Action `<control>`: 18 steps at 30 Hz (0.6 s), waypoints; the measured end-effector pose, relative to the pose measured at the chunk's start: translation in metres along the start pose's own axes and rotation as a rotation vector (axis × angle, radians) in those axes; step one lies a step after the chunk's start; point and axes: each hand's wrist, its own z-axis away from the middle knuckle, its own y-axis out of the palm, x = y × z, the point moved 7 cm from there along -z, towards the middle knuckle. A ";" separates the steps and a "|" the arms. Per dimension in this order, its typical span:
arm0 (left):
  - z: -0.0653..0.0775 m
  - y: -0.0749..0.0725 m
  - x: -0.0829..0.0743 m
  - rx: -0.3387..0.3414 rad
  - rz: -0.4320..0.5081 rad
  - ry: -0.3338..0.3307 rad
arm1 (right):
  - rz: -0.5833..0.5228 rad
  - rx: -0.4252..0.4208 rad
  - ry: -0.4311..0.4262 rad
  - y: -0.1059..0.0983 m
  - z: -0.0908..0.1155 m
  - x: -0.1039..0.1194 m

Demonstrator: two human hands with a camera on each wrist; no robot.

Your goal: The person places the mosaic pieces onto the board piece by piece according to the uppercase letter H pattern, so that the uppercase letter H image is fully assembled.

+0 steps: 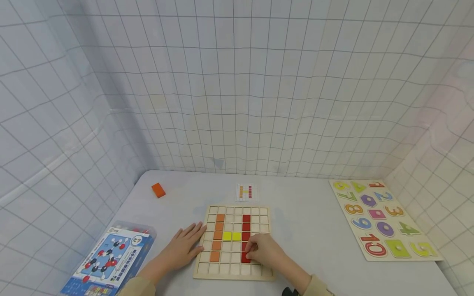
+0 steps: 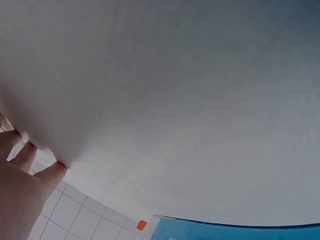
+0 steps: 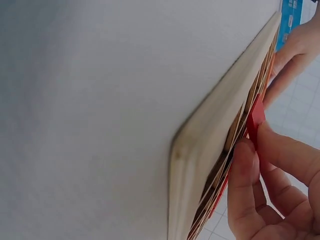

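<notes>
A wooden grid board (image 1: 233,277) lies on the table with a column of orange tiles (image 1: 219,226), a column of red tiles (image 1: 246,227) and two yellow tiles (image 1: 227,236) between them. My right hand (image 1: 269,251) pinches a red tile (image 3: 256,120) between thumb and fingers at the lower end of the red column. That tile stands tilted against the board in the right wrist view; how far it sits in its cell I cannot tell. Fingers spread, my left hand (image 1: 180,250) rests on the table, its fingertips at the board's left edge.
Behind the board lies a small pattern card (image 1: 247,192) showing a similar coloured figure. An orange block (image 1: 158,190) is at the back left. A boxed molecule set (image 1: 111,263) lies at the front left, and a number puzzle board (image 1: 385,220) at the right.
</notes>
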 end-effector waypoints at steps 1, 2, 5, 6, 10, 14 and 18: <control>0.000 0.000 0.000 0.000 -0.002 -0.001 | 0.008 -0.004 0.000 0.000 0.000 0.001; 0.000 0.000 0.000 -0.001 0.001 -0.003 | 0.017 -0.009 0.002 0.000 0.000 0.001; -0.001 -0.001 0.001 -0.001 0.003 -0.007 | 0.054 -0.020 0.001 0.001 0.000 0.003; -0.001 -0.001 0.001 -0.002 0.006 -0.005 | 0.063 -0.021 0.001 0.001 0.000 0.004; -0.001 0.001 0.003 -0.002 0.008 -0.003 | 0.077 -0.015 0.006 0.004 0.000 0.003; -0.001 0.004 0.005 0.005 0.006 -0.010 | 0.035 0.005 0.014 0.006 0.001 -0.002; -0.001 0.006 0.006 0.006 0.015 -0.013 | -0.040 0.014 0.019 0.002 0.004 -0.009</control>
